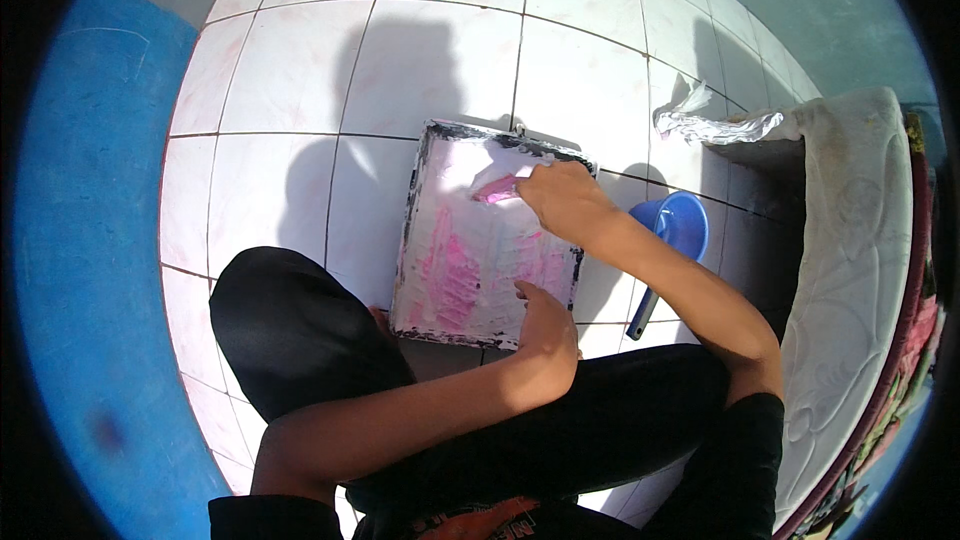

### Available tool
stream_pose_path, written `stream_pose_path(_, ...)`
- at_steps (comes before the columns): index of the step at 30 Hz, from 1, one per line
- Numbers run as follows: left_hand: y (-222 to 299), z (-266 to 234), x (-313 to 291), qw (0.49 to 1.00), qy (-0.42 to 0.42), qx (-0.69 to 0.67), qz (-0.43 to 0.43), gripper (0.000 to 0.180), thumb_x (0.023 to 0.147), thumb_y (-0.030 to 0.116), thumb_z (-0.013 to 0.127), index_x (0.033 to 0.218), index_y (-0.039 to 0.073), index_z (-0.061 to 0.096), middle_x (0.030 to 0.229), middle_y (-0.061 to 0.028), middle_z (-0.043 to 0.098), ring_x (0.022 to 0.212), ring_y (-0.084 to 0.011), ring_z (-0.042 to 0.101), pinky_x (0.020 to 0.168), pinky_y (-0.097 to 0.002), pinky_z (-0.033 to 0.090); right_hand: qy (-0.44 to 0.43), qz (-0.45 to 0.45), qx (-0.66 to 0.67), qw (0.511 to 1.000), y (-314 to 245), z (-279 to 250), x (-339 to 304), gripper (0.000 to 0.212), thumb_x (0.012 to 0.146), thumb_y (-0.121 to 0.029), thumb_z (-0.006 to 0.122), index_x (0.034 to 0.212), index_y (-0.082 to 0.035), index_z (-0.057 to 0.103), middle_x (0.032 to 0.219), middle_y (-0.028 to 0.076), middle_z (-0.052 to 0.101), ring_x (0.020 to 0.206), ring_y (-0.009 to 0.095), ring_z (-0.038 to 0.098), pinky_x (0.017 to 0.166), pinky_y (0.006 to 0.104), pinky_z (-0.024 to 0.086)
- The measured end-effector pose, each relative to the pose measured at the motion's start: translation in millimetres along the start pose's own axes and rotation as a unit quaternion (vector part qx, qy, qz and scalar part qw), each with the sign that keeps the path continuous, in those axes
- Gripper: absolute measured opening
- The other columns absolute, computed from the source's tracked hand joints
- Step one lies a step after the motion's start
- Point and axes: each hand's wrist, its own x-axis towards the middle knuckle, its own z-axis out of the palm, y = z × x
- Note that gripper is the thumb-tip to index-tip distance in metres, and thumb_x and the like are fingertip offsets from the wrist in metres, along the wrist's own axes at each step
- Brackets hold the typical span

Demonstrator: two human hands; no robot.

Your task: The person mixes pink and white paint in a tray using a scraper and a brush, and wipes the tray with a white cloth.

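A flat square panel (450, 230) with dark edges lies on the white tiled floor, smeared with white and pink. My right hand (562, 198) is closed on a small pink piece (493, 190) pressed against the panel's upper part. My left hand (548, 317) rests on the panel's near right edge, thumb on its face, holding it down. My knees in dark trousers frame the panel from below.
A blue plastic dipper (672, 235) lies on the floor just right of the panel. A crumpled white plastic bag (712, 123) sits farther right, next to a white mattress (850, 270) along the right. A blue wall (90, 240) bounds the left.
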Motion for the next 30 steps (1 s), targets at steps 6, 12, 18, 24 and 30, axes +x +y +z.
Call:
stream_pose_path(6,5.9,3.0,2.7,1.000,0.012,-0.001,0.004,0.047,0.084,0.027,0.063,0.124,0.002,0.061,0.126,-0.0221,0.058,0.118,-0.0384,0.054,0.101,-0.0574,0.035,-0.096,0.107,-0.038,0.989,11.6,-39.4,-18.3,0.012,0.073,-0.007,0.064,0.084,-0.005,0.068,0.079,0.017,0.066,0.078,0.033,0.067,0.071,0.0410,0.053)
stream_pose_path(12,7.6,11.1,4.8,0.999,0.042,0.011,-0.012,0.053,0.095,0.044,0.044,0.117,0.000,0.063,0.118,-0.0242,0.060,0.116,-0.0373,0.055,0.103,-0.0541,0.033,-0.094,0.187,-0.107,0.972,6.9,-43.1,-18.4,0.013,0.073,-0.013,0.066,0.080,-0.003,0.068,0.077,0.017,0.066,0.075,0.032,0.069,0.066,0.0401,0.056)
stream_pose_path(18,6.4,14.6,4.4,0.998,0.054,0.019,-0.008,0.051,0.093,0.042,0.047,0.117,0.000,0.063,0.117,-0.0243,0.061,0.114,-0.0375,0.056,0.102,-0.0550,0.034,-0.119,0.235,-0.046,0.964,3.8,-16.3,-7.6,0.016,0.075,-0.015,0.065,0.081,-0.001,0.067,0.077,0.019,0.065,0.077,0.034,0.069,0.067,0.0427,0.057)
stream_pose_path(24,-0.5,9.4,2.2,0.999,0.031,0.036,0.021,0.051,0.093,0.041,0.049,0.118,0.000,0.062,0.115,-0.0228,0.062,0.114,-0.0371,0.056,0.102,-0.0556,0.034,-0.101,0.195,0.024,0.975,-8.4,-15.7,8.9,0.018,0.077,-0.015,0.063,0.082,0.002,0.066,0.079,0.022,0.065,0.076,0.038,0.068,0.066,0.0440,0.056)
stream_pose_path(30,4.3,14.7,3.5,0.997,0.069,0.041,-0.012,0.057,0.095,0.050,0.043,0.115,0.001,0.064,0.113,-0.0216,0.063,0.112,-0.0360,0.057,0.102,-0.0547,0.035,-0.031,0.108,0.037,0.993,-15.8,-3.4,20.0,0.016,0.077,-0.012,0.062,0.086,0.001,0.066,0.074,0.023,0.064,0.073,0.037,0.067,0.066,0.0442,0.055)
